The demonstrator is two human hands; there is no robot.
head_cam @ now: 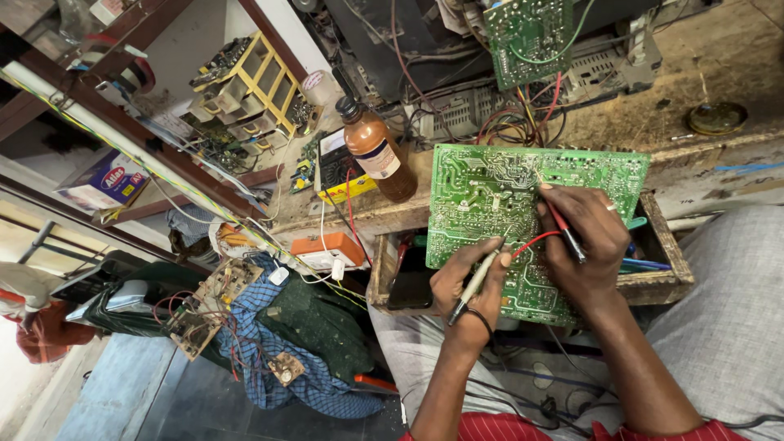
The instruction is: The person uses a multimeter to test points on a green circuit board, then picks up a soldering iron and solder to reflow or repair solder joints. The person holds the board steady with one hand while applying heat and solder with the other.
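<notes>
Cluttered repair bench, dusty wood, wires everywhere. Green circuit board (523, 204) sits solder-side up, propped on the open wooden drawer (653, 282) at the bench front edge, over the person's lap.

Left hand (469, 286) is closed around a probe (478, 282) with a black grip and pale shaft, tip touching the board near its lower left. Right hand (584, 249) pinches a red probe (563, 229), tip on the board near the middle. A red lead (535, 241) runs between the two hands across the board.

Left of the board: brown bottle (376, 151) upright, touching or just beside the board's left edge, can't tell which. Further left, a yellow-edged meter (343, 167), then an orange-and-white box (327, 249) below it. Above the board: a second green board (531, 37) standing among red and black wires (523, 122). Far left: yellow rack (249, 86) of parts. Lower left: two bare brown boards (208, 306) on blue checked cloth (269, 343).

Risks, as judgement: either probe tip could slip across close solder pads and bridge them; the board rests loosely on the drawer, so pressing could tip it; the bottle stands close enough to be knocked by the left elbow or a tugged lead.

Counts: hands two, probes two, green boards two, brown boards two, bottle one, drawer one, meter one.
</notes>
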